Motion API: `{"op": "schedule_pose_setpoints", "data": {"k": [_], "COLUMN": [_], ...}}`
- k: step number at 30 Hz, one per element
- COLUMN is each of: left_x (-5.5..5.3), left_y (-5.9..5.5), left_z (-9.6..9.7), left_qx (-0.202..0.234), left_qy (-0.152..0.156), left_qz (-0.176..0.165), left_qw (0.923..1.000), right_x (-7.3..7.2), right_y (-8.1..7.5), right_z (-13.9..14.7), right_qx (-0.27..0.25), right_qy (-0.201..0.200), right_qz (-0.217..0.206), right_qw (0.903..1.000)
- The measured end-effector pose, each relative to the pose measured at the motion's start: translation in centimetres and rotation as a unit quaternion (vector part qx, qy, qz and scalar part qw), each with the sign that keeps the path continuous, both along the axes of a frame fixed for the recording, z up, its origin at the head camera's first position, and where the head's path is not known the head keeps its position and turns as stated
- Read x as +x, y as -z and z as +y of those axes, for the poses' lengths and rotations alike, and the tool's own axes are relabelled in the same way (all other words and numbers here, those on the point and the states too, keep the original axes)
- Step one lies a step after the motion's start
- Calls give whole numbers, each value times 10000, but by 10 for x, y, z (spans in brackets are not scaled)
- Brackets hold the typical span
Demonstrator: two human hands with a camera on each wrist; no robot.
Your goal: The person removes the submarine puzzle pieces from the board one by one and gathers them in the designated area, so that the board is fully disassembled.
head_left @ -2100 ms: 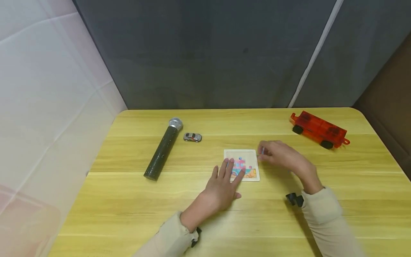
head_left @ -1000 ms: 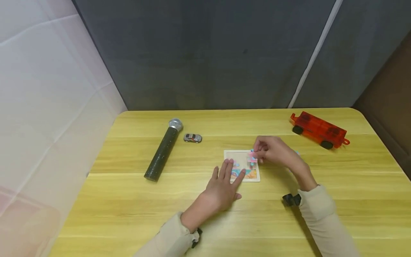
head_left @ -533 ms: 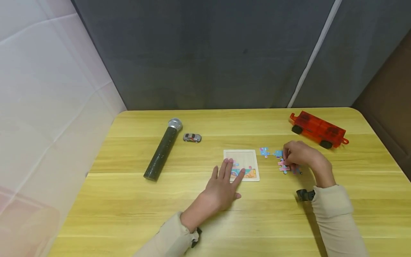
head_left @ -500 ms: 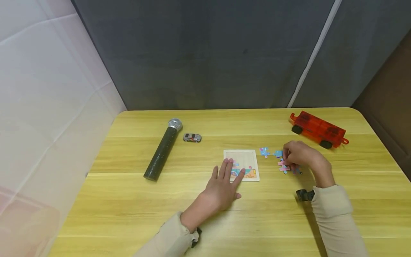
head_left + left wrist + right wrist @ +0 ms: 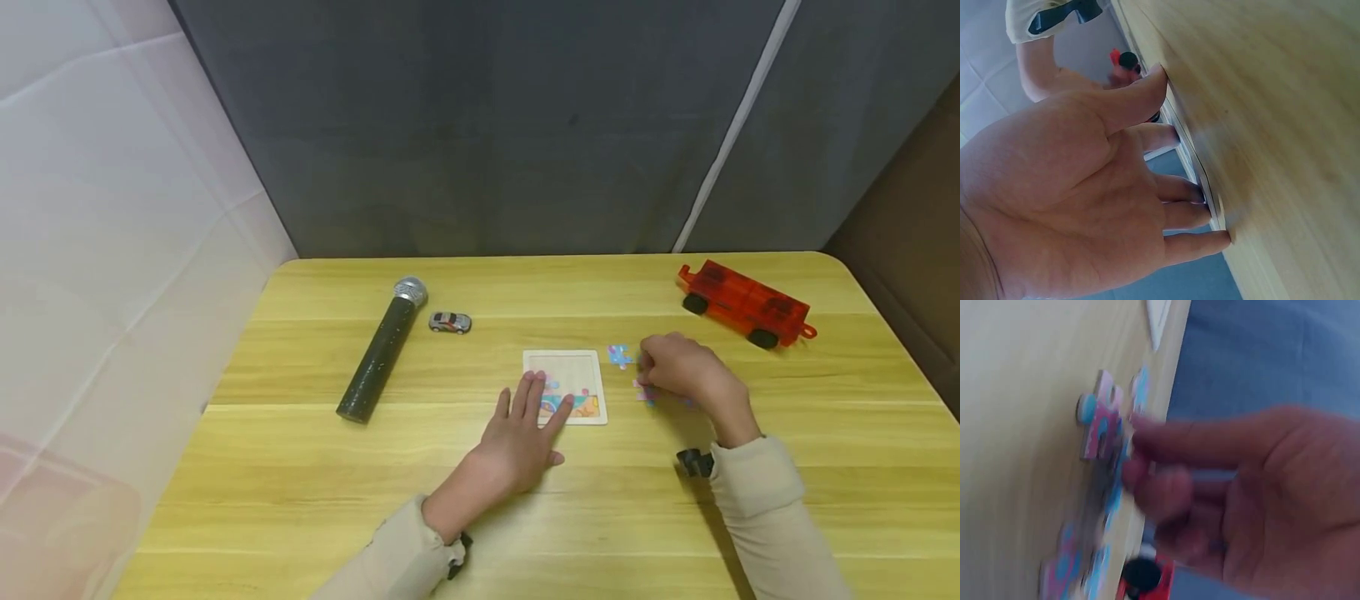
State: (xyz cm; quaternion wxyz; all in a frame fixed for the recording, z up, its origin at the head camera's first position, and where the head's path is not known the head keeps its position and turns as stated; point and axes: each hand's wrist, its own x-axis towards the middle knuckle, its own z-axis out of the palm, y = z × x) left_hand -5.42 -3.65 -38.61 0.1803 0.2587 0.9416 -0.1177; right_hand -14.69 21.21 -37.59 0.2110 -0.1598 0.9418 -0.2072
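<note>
My left hand (image 5: 517, 442) rests with spread fingers on the lower left of a small pale puzzle tray (image 5: 602, 387). Colourful pieces (image 5: 585, 406) fill the bottom of the tray, and some are covered by my fingers. Right of the tray, my right hand (image 5: 681, 367) has its thumb and fingers curled together at a pink puzzle piece (image 5: 1100, 419) with blue knobs, which it appears to pinch; the fingertips are blurred. A blue puzzle piece (image 5: 619, 356) lies between tray and hand. Other loose pieces (image 5: 1063, 565) lie partly hidden under the right hand.
A dark microphone (image 5: 382, 350) with a silver head and a small silver toy car (image 5: 450, 322) lie to the left. A red toy wagon (image 5: 746, 302) with black wheels stands at the back right. Behind the wooden table (image 5: 360, 500) hangs a dark grey panel (image 5: 480, 125).
My right hand brought a pink piece over the tray, carried it back right among the loose pieces, then shifted slightly left with a pink piece at its fingertips. My left hand stayed put.
</note>
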Motion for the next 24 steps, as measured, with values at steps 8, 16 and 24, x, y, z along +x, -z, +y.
{"op": "schedule_pose_setpoints", "data": {"k": [8, 16, 24], "left_x": [-1, -1, -3], "left_y": [2, 0, 0], "left_z": [1, 2, 2], "left_qx": [-33, -295, -298], "left_qy": [-55, -94, -144], "left_qz": [-163, -82, -132], "left_qw": [9998, 9995, 9994], "right_x": [5, 13, 10], "right_y": [17, 28, 28], "right_z": [-66, -90, -94], "right_qx": [-1072, -858, -1284], "right_qy": [-977, -784, -639], "right_qz": [769, 1037, 988], "right_qw": [9864, 9878, 9847]}}
